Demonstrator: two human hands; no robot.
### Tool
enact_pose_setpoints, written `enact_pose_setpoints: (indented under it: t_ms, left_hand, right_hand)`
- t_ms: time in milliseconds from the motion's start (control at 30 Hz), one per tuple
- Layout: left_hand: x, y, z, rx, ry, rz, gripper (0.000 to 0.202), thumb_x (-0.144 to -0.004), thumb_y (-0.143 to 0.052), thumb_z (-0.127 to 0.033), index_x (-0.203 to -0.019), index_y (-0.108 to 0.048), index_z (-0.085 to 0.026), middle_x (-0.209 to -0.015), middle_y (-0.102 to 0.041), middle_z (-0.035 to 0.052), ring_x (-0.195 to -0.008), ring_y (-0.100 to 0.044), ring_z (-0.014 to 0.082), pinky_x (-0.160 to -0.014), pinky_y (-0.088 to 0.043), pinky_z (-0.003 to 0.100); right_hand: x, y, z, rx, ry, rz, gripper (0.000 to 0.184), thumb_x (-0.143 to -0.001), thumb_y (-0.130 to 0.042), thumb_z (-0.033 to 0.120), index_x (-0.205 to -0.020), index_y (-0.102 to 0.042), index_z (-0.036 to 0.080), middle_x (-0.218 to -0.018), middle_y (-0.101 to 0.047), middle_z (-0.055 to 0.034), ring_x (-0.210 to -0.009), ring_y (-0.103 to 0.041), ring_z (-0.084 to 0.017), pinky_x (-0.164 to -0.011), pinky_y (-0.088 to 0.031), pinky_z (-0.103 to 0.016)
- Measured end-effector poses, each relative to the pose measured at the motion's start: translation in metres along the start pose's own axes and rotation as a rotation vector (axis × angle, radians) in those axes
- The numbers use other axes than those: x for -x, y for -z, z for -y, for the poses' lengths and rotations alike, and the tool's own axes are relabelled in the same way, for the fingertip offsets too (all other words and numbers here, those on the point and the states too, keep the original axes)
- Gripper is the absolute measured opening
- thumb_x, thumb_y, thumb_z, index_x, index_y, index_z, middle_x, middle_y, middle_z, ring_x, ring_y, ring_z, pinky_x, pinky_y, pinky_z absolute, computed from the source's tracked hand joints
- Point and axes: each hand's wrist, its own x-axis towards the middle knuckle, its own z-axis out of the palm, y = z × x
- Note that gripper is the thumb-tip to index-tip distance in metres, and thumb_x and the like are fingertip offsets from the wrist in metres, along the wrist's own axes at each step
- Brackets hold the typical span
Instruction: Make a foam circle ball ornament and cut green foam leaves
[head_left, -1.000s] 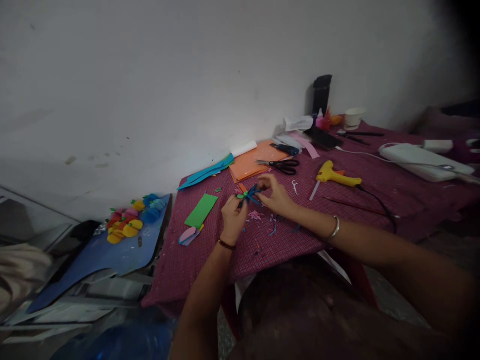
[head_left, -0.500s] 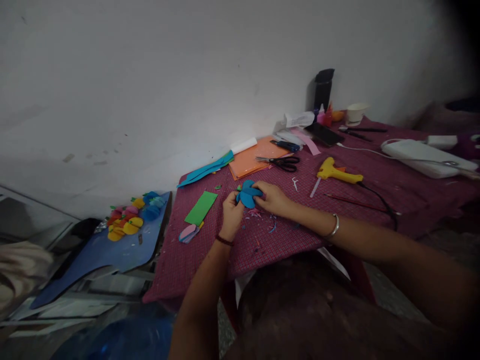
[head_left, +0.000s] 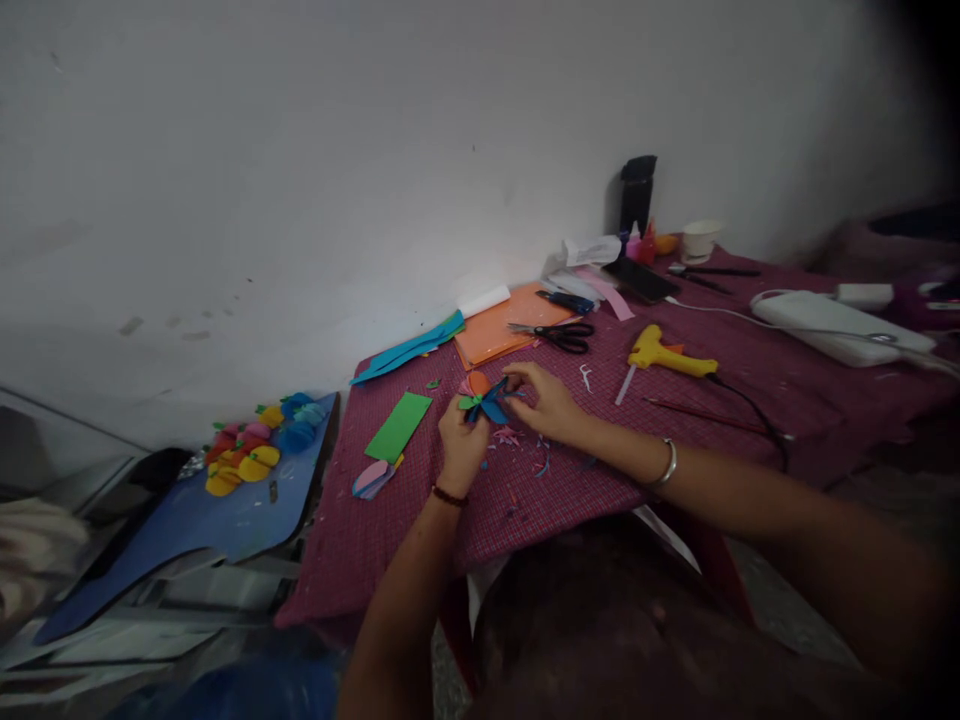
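A small craft piece with rounded blue, orange, pink and green paper petals, like a paper flower (head_left: 493, 403), is held up over the table's middle. My left hand (head_left: 463, 445) is closed on its lower left side, thumb and fingers pinching near the green centre. From the right, my right hand (head_left: 551, 405) has its fingertips closed at the blue petals; its grip is partly hidden. Below the hands lie pink and blue paper scraps (head_left: 507, 437). A green paper rectangle (head_left: 399, 426) and a small stack of pastel petal cutouts (head_left: 373, 478) lie left of my left hand.
Scissors (head_left: 566, 335) and a cutter (head_left: 566, 301) rest on orange sheets (head_left: 480, 342), beside blue strips (head_left: 412, 346). Rightward are a yellow glue gun (head_left: 667, 355) with its cord, a pencil (head_left: 709, 415) and a white power strip (head_left: 832, 325). Finished colourful pieces (head_left: 244, 455) sit on a blue board (head_left: 247, 515).
The flower has turned in my hands, so orange, pink and green parts now show beside the blue. My hands have shifted slightly, and the whole view has moved a little.
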Motion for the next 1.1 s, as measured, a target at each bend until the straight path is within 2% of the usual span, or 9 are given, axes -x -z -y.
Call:
enact_pose_setpoints:
  t_ms: [100,233,433,600,800,967,1100]
  left_hand:
    - [0.0,0.001,0.0,-0.005,-0.001,-0.033,0.009,-0.074,-0.062,-0.015,-0.081,-0.065,-0.019,-0.074,-0.062,-0.0019,-0.067,-0.053,0.0125,-0.069,-0.042,0.024]
    - [0.0,0.001,-0.001,0.014,0.003,-0.079,0.004,-0.073,-0.063,-0.015,-0.071,-0.062,-0.018,-0.064,-0.056,-0.0044,-0.06,-0.046,0.0106,-0.063,-0.038,0.022]
    - [0.0,-0.001,-0.002,0.101,0.011,-0.123,0.006,-0.075,-0.064,-0.021,-0.08,-0.064,-0.017,-0.072,-0.063,-0.0017,-0.066,-0.053,0.012,-0.068,-0.044,0.025]
    - [-0.001,-0.003,0.002,0.139,0.025,-0.139,0.009,-0.074,-0.067,-0.024,-0.079,-0.065,-0.017,-0.071,-0.063,-0.0013,-0.066,-0.055,0.0127,-0.07,-0.046,0.026]
    - [0.0,-0.002,-0.002,0.105,0.042,-0.111,0.005,-0.074,-0.065,-0.02,-0.073,-0.063,-0.016,-0.065,-0.058,-0.0036,-0.06,-0.048,0.0095,-0.061,-0.04,0.022]
    - [0.002,-0.001,-0.009,0.043,0.039,-0.093,0.007,-0.072,-0.064,-0.017,-0.067,-0.06,-0.016,-0.06,-0.052,-0.0055,-0.056,-0.042,0.0086,-0.056,-0.034,0.021]
    - [0.001,0.001,-0.009,0.004,0.033,-0.108,0.008,-0.07,-0.063,-0.013,-0.065,-0.058,-0.017,-0.062,-0.052,-0.0056,-0.059,-0.043,0.0092,-0.06,-0.033,0.022]
  right_hand:
    - [0.0,0.0,0.0,0.002,0.012,-0.007,0.043,-0.078,-0.057,0.011,-0.119,-0.048,0.02,-0.091,-0.063,-0.0051,-0.084,-0.061,-0.019,-0.079,-0.049,-0.035]
    - [0.001,-0.001,-0.001,0.009,0.009,-0.043,0.04,-0.078,-0.057,0.01,-0.116,-0.048,0.021,-0.089,-0.064,-0.0039,-0.082,-0.063,-0.018,-0.077,-0.051,-0.035]
    - [0.002,-0.001,0.0,0.018,0.074,-0.033,0.031,-0.077,-0.057,0.01,-0.105,-0.053,0.021,-0.089,-0.066,-0.0046,-0.081,-0.064,-0.019,-0.076,-0.052,-0.035]
    - [0.001,0.0,0.003,0.024,0.126,-0.022,0.032,-0.078,-0.057,0.009,-0.107,-0.054,0.021,-0.088,-0.066,-0.0051,-0.081,-0.063,-0.019,-0.076,-0.051,-0.036]
    - [0.0,0.002,0.003,0.048,0.198,-0.018,0.02,-0.081,-0.056,0.011,-0.099,-0.058,0.021,-0.086,-0.065,-0.0046,-0.081,-0.06,-0.019,-0.076,-0.05,-0.035]
    - [-0.003,0.005,0.003,0.076,0.155,0.037,0.013,-0.084,-0.055,0.012,-0.094,-0.06,0.019,-0.084,-0.064,-0.005,-0.08,-0.059,-0.018,-0.073,-0.048,-0.032]
    - [-0.003,0.006,0.003,0.181,0.119,0.062,0.008,-0.084,-0.056,0.013,-0.086,-0.062,0.018,-0.081,-0.061,-0.0057,-0.075,-0.057,-0.018,-0.068,-0.046,-0.029]
